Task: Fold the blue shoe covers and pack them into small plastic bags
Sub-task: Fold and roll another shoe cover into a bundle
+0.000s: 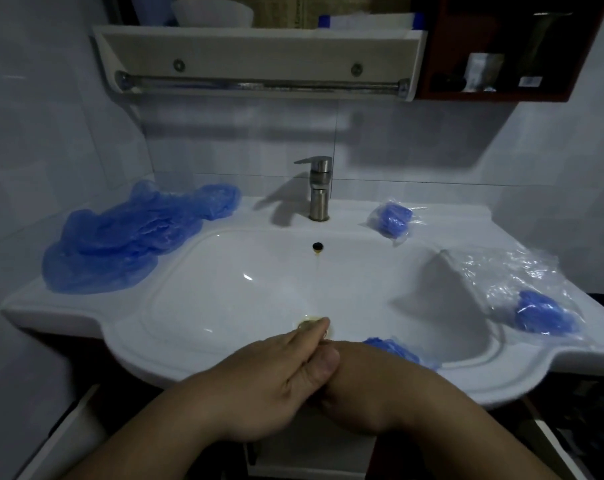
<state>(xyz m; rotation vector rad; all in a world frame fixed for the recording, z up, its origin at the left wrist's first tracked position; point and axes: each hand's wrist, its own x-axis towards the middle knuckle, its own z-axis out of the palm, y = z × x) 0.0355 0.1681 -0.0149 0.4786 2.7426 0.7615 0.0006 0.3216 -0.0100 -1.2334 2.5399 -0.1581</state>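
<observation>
Head view, bathroom sink point(203, 355) used as bench.

Stock: pile of loose blue shoe covers point(127, 244) lies on the counter to the left of the tap point(319, 188). 2 packed bags are counted on the right: 1 packed bag point(392, 220) just right of the tap, 1 further bag point(542, 313) at the right edge, lying on the empty plastic bags point(508, 271).

Hands: both are brought together over the front rim. Left hand point(276, 375) is laid over the right hand point(362, 382); its fingers are nearly straight and nothing is seen gripped in it. The right hand's fingers are hidden, so its grip cannot be told. 1 blue shoe cover point(395, 349) shows just behind the right wrist, on the basin's front edge.

Step judged: folding of cover no. 3, task early, most of the pile untouched.

Next move: the cover is to be kept compressed while 1 bag is drawn from the right and its mouth opened; thin film is expected to spring back if released
</observation>
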